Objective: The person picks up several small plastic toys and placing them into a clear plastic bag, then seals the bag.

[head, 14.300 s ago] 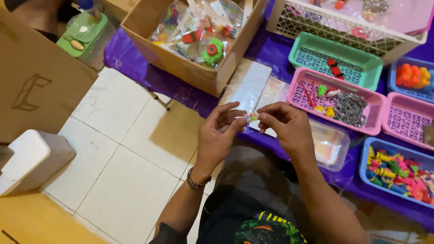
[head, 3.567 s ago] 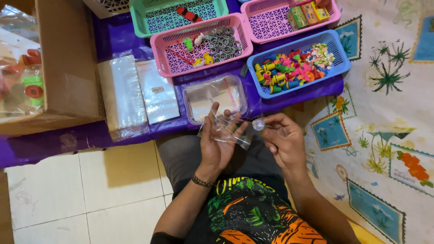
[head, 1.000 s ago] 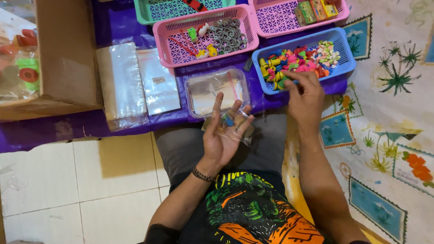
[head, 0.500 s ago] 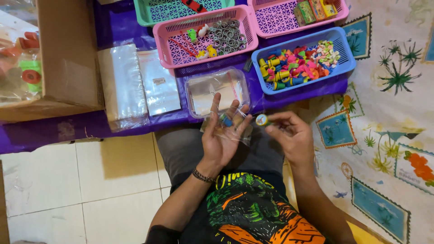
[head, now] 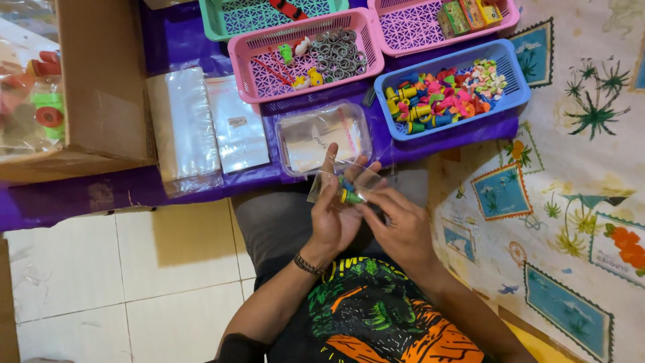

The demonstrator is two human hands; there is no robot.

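— Clear plastic, is that a little bag (head: 336, 183)?
— Yes. His left hand (head: 334, 214) is gripping it above his lap.
— And the right hand (head: 398, 225)?
— It is pinching a small green and yellow toy (head: 349, 196) at the bag's mouth, near the blue basket (head: 514, 81).

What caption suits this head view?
Left hand holds a clear plastic bag while right hand slips in a small green piece.

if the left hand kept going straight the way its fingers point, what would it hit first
Probably the clear plastic tub of small bags, directly beyond the fingertips of the left hand, which holds a small clear plastic bag. Farther along lies the pink basket with metal rings. Height is unclear, so the hand might pass above the tub.
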